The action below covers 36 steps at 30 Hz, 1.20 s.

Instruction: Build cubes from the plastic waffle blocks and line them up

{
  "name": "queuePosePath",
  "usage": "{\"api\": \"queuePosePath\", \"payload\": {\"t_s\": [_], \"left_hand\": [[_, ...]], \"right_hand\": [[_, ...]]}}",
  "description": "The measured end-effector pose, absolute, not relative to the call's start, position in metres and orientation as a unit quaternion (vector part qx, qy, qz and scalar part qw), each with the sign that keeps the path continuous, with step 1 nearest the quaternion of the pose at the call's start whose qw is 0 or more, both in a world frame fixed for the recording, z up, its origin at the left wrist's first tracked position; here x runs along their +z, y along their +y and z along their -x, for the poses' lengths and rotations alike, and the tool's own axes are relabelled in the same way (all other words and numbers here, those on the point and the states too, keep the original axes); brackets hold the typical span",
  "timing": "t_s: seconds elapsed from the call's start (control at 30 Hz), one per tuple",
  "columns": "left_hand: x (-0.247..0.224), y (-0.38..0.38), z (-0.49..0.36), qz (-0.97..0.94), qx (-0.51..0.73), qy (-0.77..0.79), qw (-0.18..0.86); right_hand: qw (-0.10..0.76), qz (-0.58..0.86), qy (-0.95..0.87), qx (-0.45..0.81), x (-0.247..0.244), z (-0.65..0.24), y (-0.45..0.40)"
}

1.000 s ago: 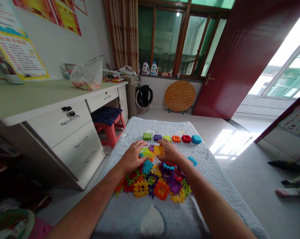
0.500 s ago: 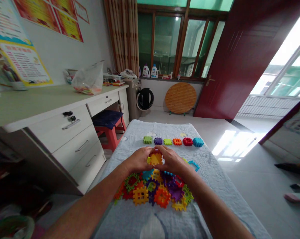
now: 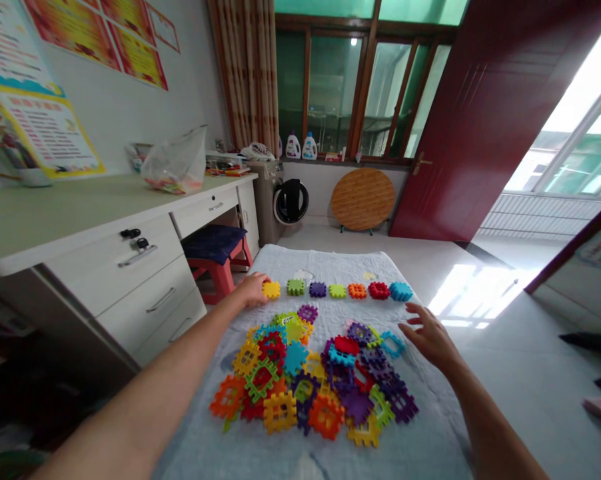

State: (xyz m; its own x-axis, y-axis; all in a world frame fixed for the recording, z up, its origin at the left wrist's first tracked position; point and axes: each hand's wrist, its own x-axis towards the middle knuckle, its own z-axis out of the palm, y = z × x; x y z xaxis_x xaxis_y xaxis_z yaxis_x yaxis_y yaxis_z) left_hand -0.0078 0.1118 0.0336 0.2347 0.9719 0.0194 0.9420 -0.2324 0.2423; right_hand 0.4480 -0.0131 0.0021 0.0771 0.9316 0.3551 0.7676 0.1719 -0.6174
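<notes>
At the left end of a row of toy blocks, my left hand [image 3: 253, 291] has its fingers closed on the side of a yellow interlocking block [image 3: 271, 290]. The row continues rightward with a green block [image 3: 296, 287], a purple one [image 3: 318, 289], a lime one [image 3: 337, 291], an orange one [image 3: 357, 291], a red one [image 3: 379, 290] and a blue one [image 3: 401, 291]. Just below the blue end, my right hand [image 3: 428, 333] hovers with spread fingers and holds nothing. Nearer to me lies a loose pile of notched plastic pieces, with an orange piece [image 3: 326, 417] at its front.
A pale blue cloth [image 3: 260, 453] covers the surface under the blocks. Left of it stand a white desk [image 3: 80, 200] with drawers and a red stool [image 3: 223, 280]. A round wooden tabletop [image 3: 363, 199] leans at the far wall, beside a dark red door [image 3: 460, 133].
My hands have parted from above the pile. The left carried the yellow block to the row's left end; the right moved rightward and opened. More of the pile shows.
</notes>
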Motion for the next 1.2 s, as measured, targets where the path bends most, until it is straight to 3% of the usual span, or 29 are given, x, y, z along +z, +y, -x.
{"api": "queuePosePath", "payload": {"t_s": [0.17,0.47,1.2], "left_hand": [[0.024,0.138,-0.004,-0.781,0.051,0.616,0.091],[0.028,0.158,0.003,-0.773,-0.020,0.620,0.133],[0.036,0.155,-0.013,-0.803,-0.010,0.572,0.165]], "right_hand": [[0.378,0.664,-0.633,0.128,-0.025,-0.456,-0.013],[0.362,0.683,-0.620,0.133,-0.026,-0.453,-0.009],[0.367,0.698,-0.604,0.113,-0.026,-0.449,-0.009]]}}
